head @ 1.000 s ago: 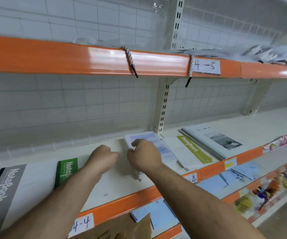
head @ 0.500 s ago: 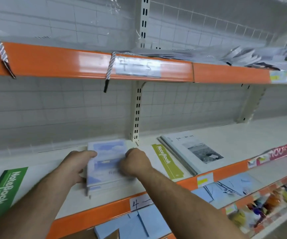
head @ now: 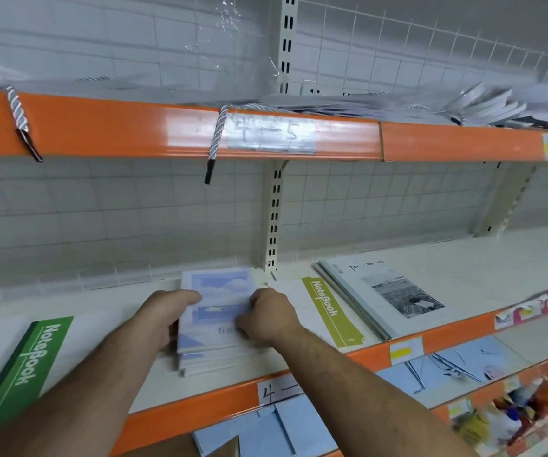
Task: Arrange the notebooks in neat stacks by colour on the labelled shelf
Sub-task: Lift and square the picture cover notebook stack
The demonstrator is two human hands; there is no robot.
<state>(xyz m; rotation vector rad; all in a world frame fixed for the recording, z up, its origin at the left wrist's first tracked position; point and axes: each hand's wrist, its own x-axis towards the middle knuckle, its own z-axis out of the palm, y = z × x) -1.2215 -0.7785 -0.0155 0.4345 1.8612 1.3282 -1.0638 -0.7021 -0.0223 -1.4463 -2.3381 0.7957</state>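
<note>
Your left thumb (head: 185, 296) lies curled over the top cover of the stack of pale blue notebooks (head: 216, 291), which shows a cloud picture. The other left fingers are hidden at the stack's left edge, so their spread cannot be told. Your left hand (head: 164, 319) grips that left edge. Your right fingers (head: 249, 324) are curled close together and rest on the top cover near its right edge, with the fingertips hidden underneath. Your right hand (head: 267, 316) holds the stack from that side.

The stack lies flat near the middle of the white metal shelf board (head: 463, 268), close to its near edge and just left of the slotted cream upright (head: 274, 222). Its lower notebooks sit slightly out of line.

Just right of the stack lies a white notebook with an olive-green band (head: 328, 311). Farther right lies a white notebook with a black-and-white photo (head: 391, 291). Well to the left lies a green notebook with white lettering (head: 32, 361).

The orange front rail (head: 447, 338) carries a handwritten white paper label (head: 276, 390) below the stack.
</note>
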